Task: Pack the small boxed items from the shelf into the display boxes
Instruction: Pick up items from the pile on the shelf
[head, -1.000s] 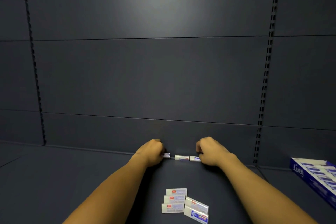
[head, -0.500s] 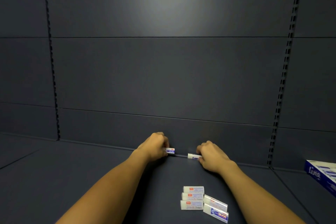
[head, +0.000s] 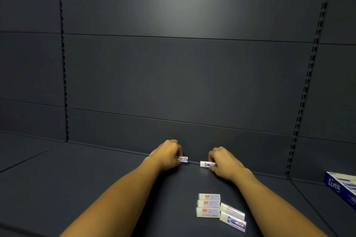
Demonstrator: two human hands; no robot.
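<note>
Both my hands reach to the back of the dark shelf. My left hand point(head: 168, 155) grips one small white and blue boxed item point(head: 183, 159), whose end sticks out to the right. My right hand point(head: 223, 163) grips another small white boxed item point(head: 206, 164), whose end sticks out to the left. A gap separates the two items. Nearer to me, several small white boxes point(head: 209, 206) lie in a group on the shelf floor, with two angled ones point(head: 233, 218) at their right. A blue display box point(head: 341, 186) sits at the far right edge.
The shelf floor point(head: 96, 188) is dark and flat, with a dark back panel point(head: 173, 82) behind. Slotted uprights point(head: 306, 86) run up the back panel at left and right.
The row of boxes between my hands has split: the middle box is no longer visible, and each hand now holds one box, drawn apart. The view shifted left, so the display box sits nearer the right edge.
</note>
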